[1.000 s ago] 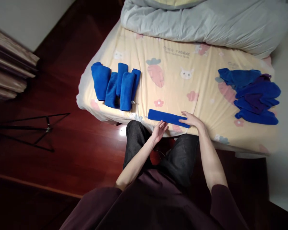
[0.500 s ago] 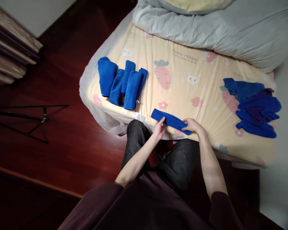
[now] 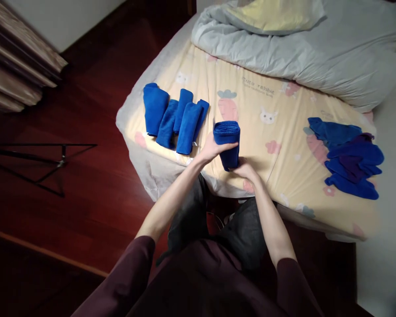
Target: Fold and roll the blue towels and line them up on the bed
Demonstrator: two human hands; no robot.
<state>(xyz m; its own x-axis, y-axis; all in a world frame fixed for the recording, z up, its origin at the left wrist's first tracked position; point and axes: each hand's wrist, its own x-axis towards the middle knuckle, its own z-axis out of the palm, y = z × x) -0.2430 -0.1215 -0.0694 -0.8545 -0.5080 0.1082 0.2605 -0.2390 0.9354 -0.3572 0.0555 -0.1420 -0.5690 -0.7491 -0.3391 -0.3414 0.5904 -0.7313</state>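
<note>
A blue rolled cloth (image 3: 229,152) is held up above the near edge of the bed, its coiled end facing up. My left hand (image 3: 213,147) is wrapped round its upper part, the thumb across the front. At the lower end, my right hand (image 3: 244,169) grips the same roll. Several folded blue cloths (image 3: 188,127) lie side by side on the bed to the left. A loose heap of blue and purple cloths (image 3: 353,158) lies on the right part of the bed.
The bed (image 3: 277,132) has a yellow patterned sheet. A grey quilt (image 3: 284,57) and a yellow pillow (image 3: 277,15) lie at its far side. Black stand legs (image 3: 62,156) are on the floor at left, below a curtain (image 3: 16,61).
The blue cloth has turned from lying flat along the bed edge to being held upright. My left hand has shifted up round it; my right hand has moved left to its lower end.
</note>
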